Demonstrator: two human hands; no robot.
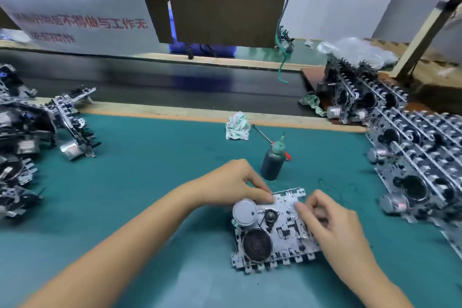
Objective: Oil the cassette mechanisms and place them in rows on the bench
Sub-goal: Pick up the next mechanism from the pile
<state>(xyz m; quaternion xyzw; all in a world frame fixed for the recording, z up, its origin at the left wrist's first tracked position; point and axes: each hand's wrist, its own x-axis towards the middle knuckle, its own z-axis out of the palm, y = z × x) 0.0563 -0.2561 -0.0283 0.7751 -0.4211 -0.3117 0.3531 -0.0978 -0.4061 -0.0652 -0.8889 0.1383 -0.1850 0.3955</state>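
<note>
Holding one cassette mechanism flat on the worktop, left hand and right hand pinching its far edge; oil bottle untouched. Finished rows right, unoiled pile left: roughly midway.

Green bench mat: cassette mechanism, oil bottle, rag, mechanism rows.

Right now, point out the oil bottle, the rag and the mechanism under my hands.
oil bottle (273,162), head view, dark body
rag (237,125), head view, crumpled middle
mechanism (280,230), head view, metal plate
</note>
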